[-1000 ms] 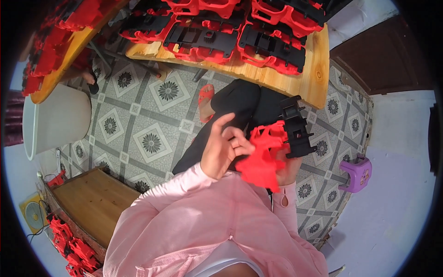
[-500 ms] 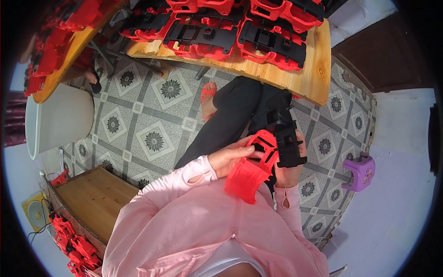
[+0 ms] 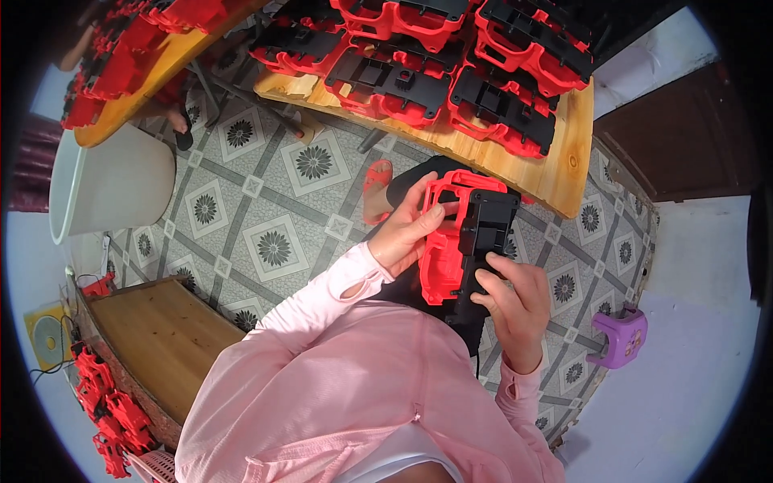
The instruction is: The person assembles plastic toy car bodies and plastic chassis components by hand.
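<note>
Above my lap my left hand [image 3: 407, 235] grips a red plastic frame [image 3: 439, 262] by its left side, thumb on top. A long black plastic part [image 3: 489, 221] lies along the right side of the frame, touching it. My right hand [image 3: 519, 304] closes on the lower right of the black part with bent fingertips. Its thumb is hidden. Whether the two pieces are locked together I cannot tell.
A wooden table [image 3: 573, 129] ahead carries several red-and-black assemblies [image 3: 390, 80]. More red parts lie on another table [image 3: 121, 117] at far left, near a white tub [image 3: 113, 193]. A wooden bench [image 3: 165, 322] stands left; a purple stool [image 3: 620, 336] stands right.
The red frame has turned and moved up and away from my body. It now meets the black part side by side. My right hand has shifted to the black part's lower right.
</note>
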A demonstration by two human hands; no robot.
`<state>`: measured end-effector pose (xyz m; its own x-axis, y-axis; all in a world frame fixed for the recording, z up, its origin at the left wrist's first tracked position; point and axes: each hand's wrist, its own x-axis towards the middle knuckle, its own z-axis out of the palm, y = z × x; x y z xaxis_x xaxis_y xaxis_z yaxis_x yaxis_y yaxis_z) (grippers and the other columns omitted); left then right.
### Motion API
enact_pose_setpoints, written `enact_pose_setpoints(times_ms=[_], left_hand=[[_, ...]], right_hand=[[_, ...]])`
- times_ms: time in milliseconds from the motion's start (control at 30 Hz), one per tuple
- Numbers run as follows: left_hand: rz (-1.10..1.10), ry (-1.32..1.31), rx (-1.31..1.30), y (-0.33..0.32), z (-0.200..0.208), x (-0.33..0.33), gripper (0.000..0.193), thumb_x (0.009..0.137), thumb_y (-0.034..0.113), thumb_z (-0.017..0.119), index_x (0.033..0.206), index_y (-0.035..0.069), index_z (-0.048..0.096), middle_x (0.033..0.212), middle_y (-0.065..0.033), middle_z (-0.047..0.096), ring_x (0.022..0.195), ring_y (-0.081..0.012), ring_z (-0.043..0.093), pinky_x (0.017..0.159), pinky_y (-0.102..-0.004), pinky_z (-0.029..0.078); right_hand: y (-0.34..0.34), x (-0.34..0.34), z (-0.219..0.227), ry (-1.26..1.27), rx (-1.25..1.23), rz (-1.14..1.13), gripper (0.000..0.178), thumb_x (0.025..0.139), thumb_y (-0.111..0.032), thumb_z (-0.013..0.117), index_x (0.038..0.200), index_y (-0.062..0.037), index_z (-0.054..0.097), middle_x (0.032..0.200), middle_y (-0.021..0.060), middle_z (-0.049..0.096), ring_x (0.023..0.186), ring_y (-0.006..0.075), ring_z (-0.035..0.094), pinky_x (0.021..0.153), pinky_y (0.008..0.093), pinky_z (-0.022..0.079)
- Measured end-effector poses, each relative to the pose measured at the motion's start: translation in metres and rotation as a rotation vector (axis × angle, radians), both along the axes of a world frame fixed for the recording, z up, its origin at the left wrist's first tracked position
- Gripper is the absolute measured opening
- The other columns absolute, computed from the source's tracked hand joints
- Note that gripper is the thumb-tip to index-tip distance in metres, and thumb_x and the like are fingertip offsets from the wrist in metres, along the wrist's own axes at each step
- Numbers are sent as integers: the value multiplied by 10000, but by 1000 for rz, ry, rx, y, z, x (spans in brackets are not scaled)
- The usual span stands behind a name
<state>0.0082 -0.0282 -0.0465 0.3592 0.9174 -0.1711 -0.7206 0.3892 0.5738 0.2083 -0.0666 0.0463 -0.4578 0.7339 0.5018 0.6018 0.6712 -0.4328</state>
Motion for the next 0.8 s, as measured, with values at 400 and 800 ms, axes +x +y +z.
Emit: enact_pose_setpoints(times_ms=[400,800], left_hand=[[10,-95,-2,7,2,-3,794,935,224,635,1520,180,100,1366,-168,448,1182,-236,514,1012,-411,449],[72,-168,-41,4,18,1,854,907,220,679,1526,171,94,1356,-144,464,1151,-178,534,1000,-338,442]], right_hand=[[5,-10,4,-73,91,-32,386,628,-178,786,995,-112,686,1113,46,643,832,225,576,704,337,466],[8,-19,-6,-162,114,-29,342,697,-197,754,1016,-104,676,1084,65,641,839,220,586,707,333,466]])
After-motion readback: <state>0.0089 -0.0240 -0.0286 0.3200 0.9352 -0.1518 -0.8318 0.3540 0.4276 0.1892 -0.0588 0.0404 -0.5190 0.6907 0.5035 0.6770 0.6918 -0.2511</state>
